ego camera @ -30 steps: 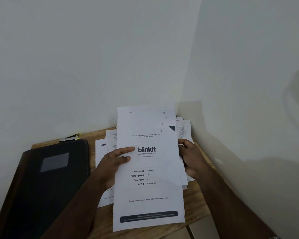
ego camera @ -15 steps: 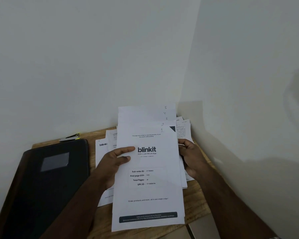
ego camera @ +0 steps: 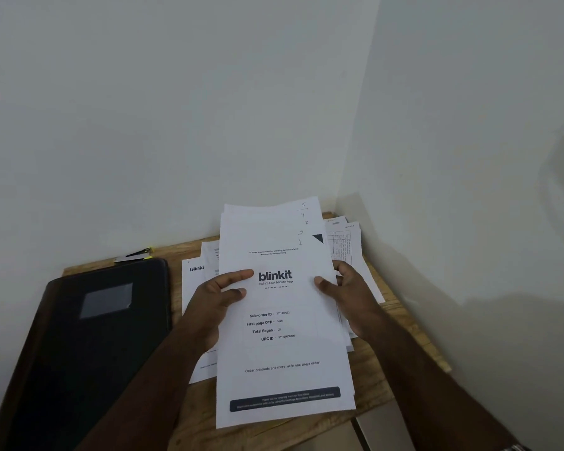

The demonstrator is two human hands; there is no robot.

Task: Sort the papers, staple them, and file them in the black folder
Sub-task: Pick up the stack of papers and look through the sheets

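The black folder (ego camera: 88, 336) lies closed on the desk (ego camera: 385, 362); left hand (ego camera: 214, 304) and right hand (ego camera: 349, 294) grip the fanned papers (ego camera: 284, 353), thumbs on top, fingers curled beneath.

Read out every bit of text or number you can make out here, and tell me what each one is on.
Top sheet of the held stack:
"blinkit"
"India's Last Minute App"
"Sub-order ID -"
"First page OTP -"
"Total Pages -"
"UPC ID -"
"Order printouts and more, all in one single order!"
Its values, top line and dark footer: too small to read.
Fanned corners, handwritten: "5", "4", "3", "2", "1"
Left sheet: "blinki", cut off
Table sheet: unreadable
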